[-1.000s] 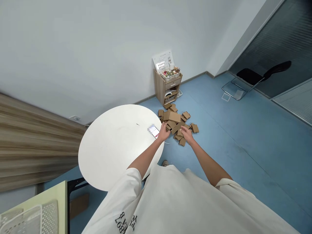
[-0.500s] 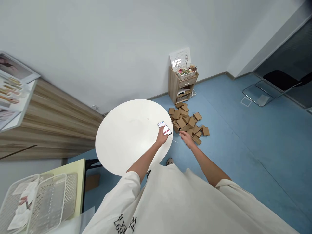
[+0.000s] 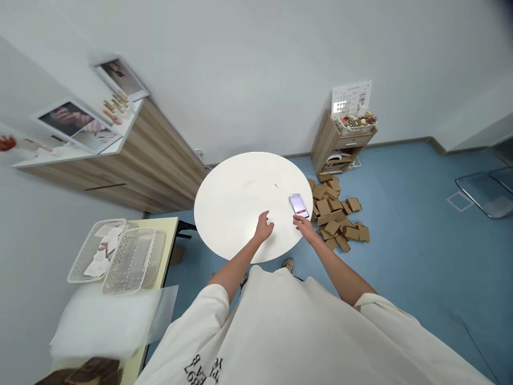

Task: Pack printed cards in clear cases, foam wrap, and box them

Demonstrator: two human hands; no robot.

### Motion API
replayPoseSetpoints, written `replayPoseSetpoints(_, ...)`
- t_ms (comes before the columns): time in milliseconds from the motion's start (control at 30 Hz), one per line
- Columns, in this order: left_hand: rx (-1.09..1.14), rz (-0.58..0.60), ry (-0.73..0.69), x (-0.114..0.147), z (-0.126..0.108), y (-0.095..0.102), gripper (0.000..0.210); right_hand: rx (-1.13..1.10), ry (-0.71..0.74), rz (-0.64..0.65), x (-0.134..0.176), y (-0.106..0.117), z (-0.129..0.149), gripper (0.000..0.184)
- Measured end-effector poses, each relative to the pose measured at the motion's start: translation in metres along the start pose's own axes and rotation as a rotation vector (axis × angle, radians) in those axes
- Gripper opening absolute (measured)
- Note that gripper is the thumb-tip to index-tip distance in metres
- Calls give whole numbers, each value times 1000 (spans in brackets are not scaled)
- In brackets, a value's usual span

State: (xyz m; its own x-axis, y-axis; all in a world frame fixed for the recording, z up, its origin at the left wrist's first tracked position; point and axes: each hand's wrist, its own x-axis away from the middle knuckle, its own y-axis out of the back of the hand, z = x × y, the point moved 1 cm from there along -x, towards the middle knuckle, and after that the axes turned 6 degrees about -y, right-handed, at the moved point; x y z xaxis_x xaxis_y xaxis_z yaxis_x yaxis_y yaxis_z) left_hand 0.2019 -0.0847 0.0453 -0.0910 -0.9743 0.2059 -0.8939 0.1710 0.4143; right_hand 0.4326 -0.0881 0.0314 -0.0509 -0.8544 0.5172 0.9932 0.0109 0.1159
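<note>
A smartphone [image 3: 300,209] with a lit screen lies face up near the right edge of the round white table [image 3: 228,214]. My left hand [image 3: 263,228] hovers above the table's front part, fingers apart and slightly bent, holding nothing. Just below the phone is my right hand [image 3: 304,227], its fingers stretched toward the table's edge. Whether those fingertips touch the phone, I cannot tell. A small dark sliver [image 3: 276,186] rests on the tabletop farther back.
Several small brown cardboard boxes [image 3: 336,214] are heaped on the blue floor, right of the table. Behind them stands a wooden cabinet [image 3: 320,144]. On the left, a yellowish table [image 3: 170,235] bears white baskets [image 3: 134,256], beside a wood-grain counter [image 3: 168,155].
My view has swung left, so the room shifts rightward. My left hand has come off the phone and moved left of it. My right hand is now close to the phone, over the table's edge.
</note>
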Motion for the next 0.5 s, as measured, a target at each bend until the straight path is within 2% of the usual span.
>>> replayPoseSetpoints(200, 61, -115, 16, 37, 40, 74, 62, 79, 62, 105, 8, -88, 21, 42)
replayPoseSetpoints(500, 69, -211, 51, 107, 139, 204, 58, 169, 51, 208, 56, -261, 22, 42)
